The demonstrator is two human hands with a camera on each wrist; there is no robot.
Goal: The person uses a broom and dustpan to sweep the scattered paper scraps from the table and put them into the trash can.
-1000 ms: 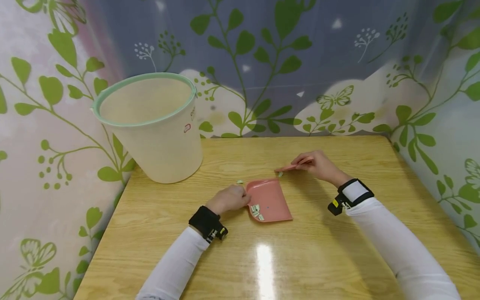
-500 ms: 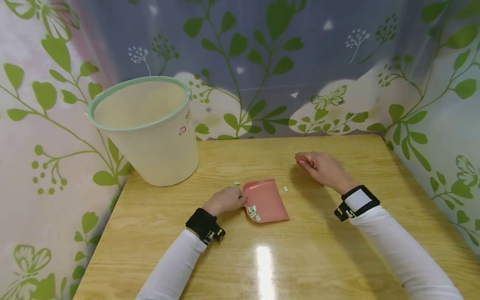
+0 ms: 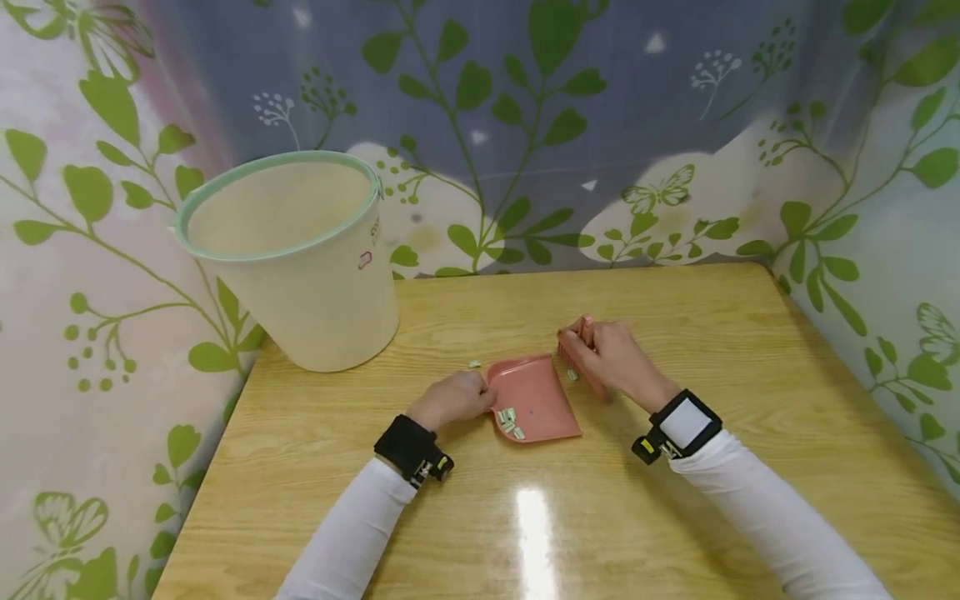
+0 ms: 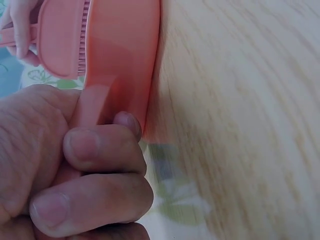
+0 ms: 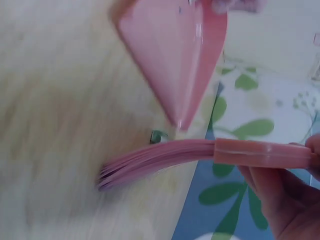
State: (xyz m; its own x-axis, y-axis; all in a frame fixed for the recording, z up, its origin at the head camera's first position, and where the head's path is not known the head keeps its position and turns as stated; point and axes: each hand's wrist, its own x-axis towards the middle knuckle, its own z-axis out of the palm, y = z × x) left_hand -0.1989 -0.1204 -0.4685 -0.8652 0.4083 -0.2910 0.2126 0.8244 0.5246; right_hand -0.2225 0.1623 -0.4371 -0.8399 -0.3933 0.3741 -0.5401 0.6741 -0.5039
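My left hand (image 3: pixel 453 400) grips the handle of a pink dustpan (image 3: pixel 536 396) that lies on the table, its fingers curled round it in the left wrist view. Several small pale-green pieces (image 3: pixel 510 423) sit in the pan's near left corner. To the right of the pan, my right hand (image 3: pixel 618 358) holds a pink hand brush (image 3: pixel 573 354), bristles toward the pan's open edge. One loose green piece (image 5: pixel 159 136) lies between the bristles (image 5: pixel 150 161) and the pan in the right wrist view. Another small piece (image 3: pixel 474 364) lies behind the left hand.
A tall cream bucket (image 3: pixel 322 308) with a mint-green rim stands at the table's back left. Leaf-patterned curtains (image 3: pixel 480 125) hang along the back and both sides of the wooden table (image 3: pixel 420 533).
My right hand lifted back to the right from the loose piece, then came down and left, turning the brush beside it. The left hand and dustpan stay in place.
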